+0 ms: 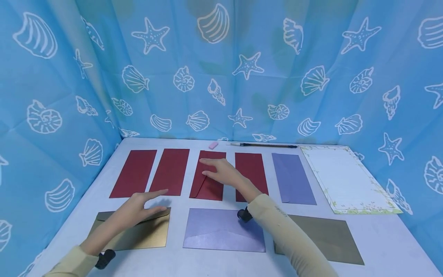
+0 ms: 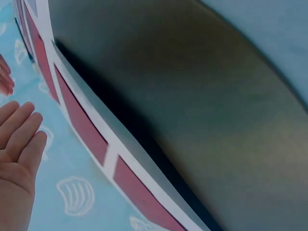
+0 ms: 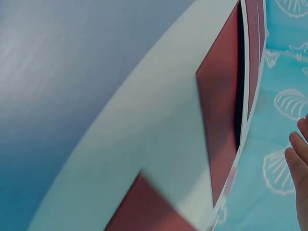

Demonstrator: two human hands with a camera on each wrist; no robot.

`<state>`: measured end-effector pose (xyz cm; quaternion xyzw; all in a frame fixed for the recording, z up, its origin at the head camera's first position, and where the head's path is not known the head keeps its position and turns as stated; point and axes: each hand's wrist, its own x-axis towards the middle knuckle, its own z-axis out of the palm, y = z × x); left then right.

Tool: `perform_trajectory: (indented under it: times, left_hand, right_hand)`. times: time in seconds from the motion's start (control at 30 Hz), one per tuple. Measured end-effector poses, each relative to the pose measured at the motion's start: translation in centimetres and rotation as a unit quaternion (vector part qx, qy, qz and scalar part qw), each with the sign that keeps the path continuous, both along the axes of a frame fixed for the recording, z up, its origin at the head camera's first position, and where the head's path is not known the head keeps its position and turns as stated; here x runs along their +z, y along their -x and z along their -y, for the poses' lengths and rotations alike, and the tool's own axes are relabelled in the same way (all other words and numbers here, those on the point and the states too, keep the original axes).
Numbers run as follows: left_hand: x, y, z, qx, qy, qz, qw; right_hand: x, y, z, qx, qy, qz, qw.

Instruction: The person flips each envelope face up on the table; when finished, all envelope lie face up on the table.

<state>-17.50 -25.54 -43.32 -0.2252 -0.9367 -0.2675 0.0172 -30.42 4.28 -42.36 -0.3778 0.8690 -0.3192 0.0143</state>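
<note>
My left hand (image 1: 136,209) is over the gold envelope (image 1: 152,236) at the front left, its fingers extended and holding nothing. In the left wrist view the fingers of that hand (image 2: 21,139) are straight, and the gold envelope (image 2: 240,130) fills much of the picture. Farther forward, my right hand (image 1: 225,173) hovers over a red envelope (image 1: 211,192) whose flap edge shows, partly hiding it. The right wrist view shows the right hand (image 3: 301,173) at the edge with straight fingers. Below the right wrist lies a shiny lilac envelope (image 1: 221,234).
More red envelopes (image 1: 135,173) and a purple one (image 1: 294,179) form the back row. An olive-brown envelope (image 1: 325,236) lies front right, partly under the right sleeve. Behind are a pink eraser (image 1: 213,145), a brush (image 1: 266,145) and bordered paper (image 1: 349,177). A shell-print curtain (image 1: 221,69) surrounds the table.
</note>
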Motion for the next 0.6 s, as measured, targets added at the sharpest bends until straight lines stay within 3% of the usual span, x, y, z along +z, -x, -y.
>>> perform_trajectory:
  times: [0.2,0.6]
  left_hand:
    - [-0.2,0.7,1.3,0.012,-0.004,-0.015,0.9998]
    - [-0.6,3.0,2.3,0.012,0.036,-0.002,0.9993]
  right_hand:
    - [-0.1,-0.1,2.4,0.018,-0.015,-0.001,1.000]
    - [-0.6,-0.7,6.4,0.020,-0.050,0.054,0.997]
